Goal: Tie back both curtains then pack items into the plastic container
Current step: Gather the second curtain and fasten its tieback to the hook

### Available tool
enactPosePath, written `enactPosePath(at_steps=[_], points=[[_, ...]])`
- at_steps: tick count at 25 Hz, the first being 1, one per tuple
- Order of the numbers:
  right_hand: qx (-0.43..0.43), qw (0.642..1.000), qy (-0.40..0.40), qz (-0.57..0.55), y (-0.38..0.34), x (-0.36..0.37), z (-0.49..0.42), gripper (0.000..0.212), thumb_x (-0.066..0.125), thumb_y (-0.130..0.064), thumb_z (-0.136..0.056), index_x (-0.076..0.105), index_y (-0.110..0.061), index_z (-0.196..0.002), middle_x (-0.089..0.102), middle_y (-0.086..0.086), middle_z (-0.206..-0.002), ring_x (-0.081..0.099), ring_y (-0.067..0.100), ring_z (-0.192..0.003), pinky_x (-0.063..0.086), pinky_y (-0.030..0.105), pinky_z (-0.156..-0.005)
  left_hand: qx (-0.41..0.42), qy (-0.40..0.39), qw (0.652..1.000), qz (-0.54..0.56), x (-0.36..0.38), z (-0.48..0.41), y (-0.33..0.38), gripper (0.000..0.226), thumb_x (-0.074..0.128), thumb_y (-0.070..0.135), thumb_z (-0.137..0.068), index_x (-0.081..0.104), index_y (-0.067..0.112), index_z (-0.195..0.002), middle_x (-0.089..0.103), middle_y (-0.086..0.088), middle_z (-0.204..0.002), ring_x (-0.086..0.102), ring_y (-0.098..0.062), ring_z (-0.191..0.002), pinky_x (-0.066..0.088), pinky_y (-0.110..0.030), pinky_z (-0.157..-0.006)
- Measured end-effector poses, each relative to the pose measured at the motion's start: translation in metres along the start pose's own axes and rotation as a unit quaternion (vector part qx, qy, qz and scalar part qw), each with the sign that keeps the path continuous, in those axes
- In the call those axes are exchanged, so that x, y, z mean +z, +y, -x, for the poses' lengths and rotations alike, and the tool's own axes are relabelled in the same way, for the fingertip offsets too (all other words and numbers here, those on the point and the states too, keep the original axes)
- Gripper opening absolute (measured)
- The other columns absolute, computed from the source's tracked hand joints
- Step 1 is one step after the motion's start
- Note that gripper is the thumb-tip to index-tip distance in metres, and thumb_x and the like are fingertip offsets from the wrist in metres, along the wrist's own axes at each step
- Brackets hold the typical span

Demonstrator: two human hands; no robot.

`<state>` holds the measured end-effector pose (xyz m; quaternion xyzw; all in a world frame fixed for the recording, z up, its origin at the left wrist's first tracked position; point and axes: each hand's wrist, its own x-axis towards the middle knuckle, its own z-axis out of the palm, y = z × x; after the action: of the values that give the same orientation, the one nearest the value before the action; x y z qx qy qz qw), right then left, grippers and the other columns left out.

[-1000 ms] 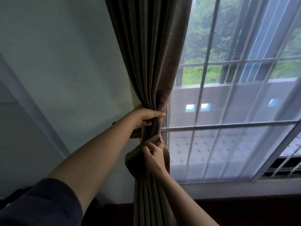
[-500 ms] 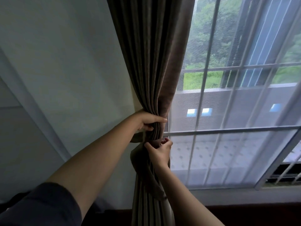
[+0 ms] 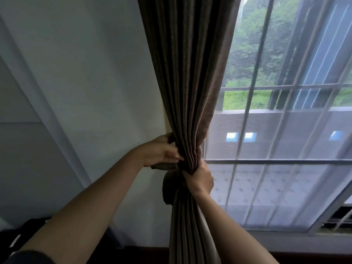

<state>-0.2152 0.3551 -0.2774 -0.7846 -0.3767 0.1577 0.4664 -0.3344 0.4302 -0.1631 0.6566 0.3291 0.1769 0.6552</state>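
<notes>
We see the brown pleated curtain [image 3: 187, 77] hanging down the middle of the scene, between the pale wall [image 3: 91, 77] on the left and the window [image 3: 285, 130] on the right. It falls from the top edge in long folds and narrows to a tight waist just below the middle, then spreads a little again toward the bottom edge.

At that waist both our hands are on it. The left hand [image 3: 162, 151] comes in from the left and grips the gathered folds: its fingers [image 3: 176, 158] are curled, with the tips pressed into the pleats. A strip of the tie-back [image 3: 168, 187], in the same brown cloth, shows just under this hand and hangs in a loop against the left side of the curtain, lower down.

The right hand [image 3: 200, 178] sits just below and to the right of the left one, almost touching it. It is closed round the bunched curtain from the right, knuckles toward us. Its fingertips are hidden behind the cloth, so we cannot tell whether it also pinches an end of the tie-back.

A fine mesh screen covers the window, with pale bars [image 3: 255, 88] crossing it. Beyond them lie a grey building and green trees. A dark sleeve [image 3: 28, 257] shows on our left arm at the near left corner.
</notes>
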Motion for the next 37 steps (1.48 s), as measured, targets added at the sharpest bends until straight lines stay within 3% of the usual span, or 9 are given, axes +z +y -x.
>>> enactPosePath(at_steps=[2, 4, 7, 14, 18, 22, 27, 31, 37], points=[[-0.02, 1.0, -0.007, 0.02, 0.002, -0.004, 0.005, 0.056, 0.07, -0.039, -0.073, 0.047, -0.03, -0.124, 0.063, -0.003, -0.111, 0.062, 0.025, -0.096, 0.052, 0.036, -0.076, -0.016, 0.086, 0.994, 0.059, -0.009, 0.01, -0.038, 0.071, 0.05, -0.014, -0.08, 0.038, 0.023, -0.139, 0.041, 0.009, -0.14, 0.061, -0.028, -0.109, 0.054, -0.031, -0.076], [-0.029, 0.999, -0.017, 0.029, 0.003, -0.007, 0.01, 0.064, 0.069, -0.034, -0.073, 0.043, -0.03, -0.13, 0.061, -0.003, -0.116, 0.061, 0.026, -0.1, 0.051, 0.036, -0.078, -0.059, 0.165, 0.982, -0.074, -0.009, 0.02, -0.083, 0.067, 0.056, -0.007, -0.082, 0.039, 0.029, -0.136, 0.039, 0.007, -0.142, 0.056, -0.02, -0.109, 0.051, -0.025, -0.075], [-0.036, 0.999, -0.03, 0.022, 0.003, -0.013, 0.019, 0.062, 0.067, -0.031, -0.072, 0.044, -0.032, -0.129, 0.06, -0.004, -0.117, 0.06, 0.026, -0.1, 0.05, 0.034, -0.077, -0.046, 0.129, 0.973, -0.183, 0.012, 0.025, -0.132, 0.052, 0.062, 0.016, -0.086, 0.043, 0.039, -0.128, 0.047, 0.008, -0.134, 0.054, -0.019, -0.114, 0.049, -0.031, -0.093], [-0.048, 0.995, -0.081, 0.042, 0.0, -0.018, 0.029, 0.05, 0.071, -0.035, -0.064, 0.052, -0.024, -0.11, 0.058, -0.003, -0.108, 0.059, 0.023, -0.097, 0.053, 0.037, -0.078, 0.043, 0.246, 0.932, -0.262, 0.058, 0.006, -0.129, 0.03, 0.047, 0.012, -0.092, 0.056, 0.012, -0.121, 0.061, -0.006, -0.121, 0.059, -0.02, -0.104, 0.041, -0.018, -0.08], [-0.033, 0.995, -0.098, 0.004, -0.01, -0.026, 0.028, 0.046, 0.071, -0.051, -0.063, 0.056, -0.033, -0.103, 0.059, -0.009, -0.099, 0.059, 0.015, -0.09, 0.053, 0.034, -0.078, 0.03, 0.247, 0.928, -0.278, 0.066, 0.004, -0.126, 0.027, 0.047, 0.008, -0.093, 0.057, 0.002, -0.117, 0.065, -0.015, -0.112, 0.061, -0.029, -0.103, 0.045, -0.025, -0.081], [-0.031, 0.997, -0.073, -0.002, -0.015, -0.026, 0.031, 0.043, 0.053, -0.059, -0.079, 0.054, -0.031, -0.111, 0.062, -0.004, -0.106, 0.06, 0.023, -0.097, 0.047, 0.032, -0.074, 0.069, 0.154, 0.953, -0.252, 0.055, 0.014, -0.128, 0.02, 0.045, 0.015, -0.093, 0.058, 0.018, -0.107, 0.061, 0.005, -0.097, 0.06, -0.013, -0.091, 0.046, -0.019, -0.077], [-0.038, 0.998, -0.04, 0.012, -0.013, -0.02, 0.037, 0.041, 0.049, -0.043, -0.084, 0.045, -0.029, -0.123, 0.053, -0.004, -0.117, 0.058, 0.026, -0.097, 0.048, 0.039, -0.077, 0.116, 0.144, 0.886, -0.424, 0.014, 0.024, -0.142, 0.012, 0.047, 0.023, -0.089, 0.04, 0.017, -0.081, 0.042, 0.007, -0.081, 0.044, -0.005, -0.073, 0.036, -0.02, -0.063], [-0.031, 0.999, -0.043, -0.005, -0.01, -0.016, 0.043, 0.041, 0.05, -0.043, -0.084, 0.045, -0.032, -0.124, 0.053, -0.005, -0.115, 0.056, 0.025, -0.101, 0.047, 0.039, -0.081, 0.15, 0.158, 0.829, -0.515, -0.012, 0.027, -0.123, 0.008, 0.048, 0.011, -0.091, 0.052, 0.007, -0.096, 0.056, -0.007, -0.098, 0.053, -0.022, -0.09, 0.035, -0.026, -0.072], [-0.011, 0.997, -0.049, -0.056, -0.012, -0.024, 0.052, 0.038, 0.049, -0.04, -0.089, 0.044, -0.033, -0.126, 0.052, -0.005, -0.12, 0.054, 0.022, -0.105, 0.035, 0.031, -0.077, 0.156, 0.188, 0.825, -0.509, 0.008, -0.003, -0.092, 0.018, 0.046, 0.0, -0.09, 0.062, 0.0, -0.097, 0.058, -0.012, -0.099, 0.059, -0.026, -0.092, 0.039, -0.024, -0.07]])
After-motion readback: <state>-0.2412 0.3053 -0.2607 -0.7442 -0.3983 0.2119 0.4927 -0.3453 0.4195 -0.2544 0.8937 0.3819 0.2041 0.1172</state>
